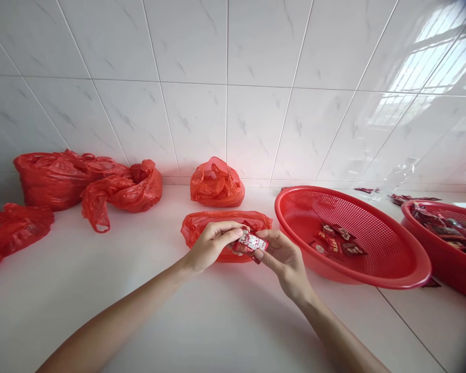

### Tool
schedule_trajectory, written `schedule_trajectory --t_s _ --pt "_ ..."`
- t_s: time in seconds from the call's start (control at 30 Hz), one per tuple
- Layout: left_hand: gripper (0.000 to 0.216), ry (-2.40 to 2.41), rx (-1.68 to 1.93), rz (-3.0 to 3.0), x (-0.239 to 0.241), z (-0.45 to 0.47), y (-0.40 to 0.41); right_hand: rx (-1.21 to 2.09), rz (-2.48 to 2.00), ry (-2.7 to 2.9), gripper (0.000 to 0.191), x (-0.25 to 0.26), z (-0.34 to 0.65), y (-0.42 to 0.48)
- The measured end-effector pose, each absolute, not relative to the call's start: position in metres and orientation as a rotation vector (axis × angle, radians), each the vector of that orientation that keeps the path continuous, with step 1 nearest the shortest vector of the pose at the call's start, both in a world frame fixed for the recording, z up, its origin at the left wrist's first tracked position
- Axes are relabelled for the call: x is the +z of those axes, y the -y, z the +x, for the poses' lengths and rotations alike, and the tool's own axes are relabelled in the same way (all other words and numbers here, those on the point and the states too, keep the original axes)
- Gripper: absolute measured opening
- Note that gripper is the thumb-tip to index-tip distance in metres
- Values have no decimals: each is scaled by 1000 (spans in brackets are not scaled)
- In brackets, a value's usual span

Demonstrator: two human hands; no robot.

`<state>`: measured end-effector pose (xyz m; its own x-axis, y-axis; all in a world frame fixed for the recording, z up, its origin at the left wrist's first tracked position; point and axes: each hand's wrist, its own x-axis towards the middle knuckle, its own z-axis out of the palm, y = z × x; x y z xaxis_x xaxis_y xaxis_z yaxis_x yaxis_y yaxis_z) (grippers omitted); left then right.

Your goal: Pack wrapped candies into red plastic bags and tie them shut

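Observation:
My left hand (pixel 212 244) and my right hand (pixel 283 256) meet over the white floor and pinch a small red and white candy packet (pixel 250 242) between their fingertips. Right behind the packet lies an open red plastic bag (pixel 202 223), low and flat. To the right stands a red mesh basket (pixel 376 269) with several dark red packets (pixel 336 241) in it.
A tied red bag (pixel 216 182) sits by the tiled wall. Larger red bags (pixel 62 178) pile up at the left, with another red bag (pixel 11 225) at the left edge. A second red basket (pixel 446 259) with packets is at the right, and a clear bottle (pixel 396 178) lies by the wall.

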<state>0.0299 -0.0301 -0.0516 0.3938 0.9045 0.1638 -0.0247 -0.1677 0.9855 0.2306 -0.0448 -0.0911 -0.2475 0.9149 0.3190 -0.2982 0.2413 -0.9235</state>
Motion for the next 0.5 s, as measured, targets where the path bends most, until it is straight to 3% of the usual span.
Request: schedule_trajectory --t_s 0.5 --pt "26 -806 1049 1593 -47 31 32 1315 -635 1342 27 -90 232 45"
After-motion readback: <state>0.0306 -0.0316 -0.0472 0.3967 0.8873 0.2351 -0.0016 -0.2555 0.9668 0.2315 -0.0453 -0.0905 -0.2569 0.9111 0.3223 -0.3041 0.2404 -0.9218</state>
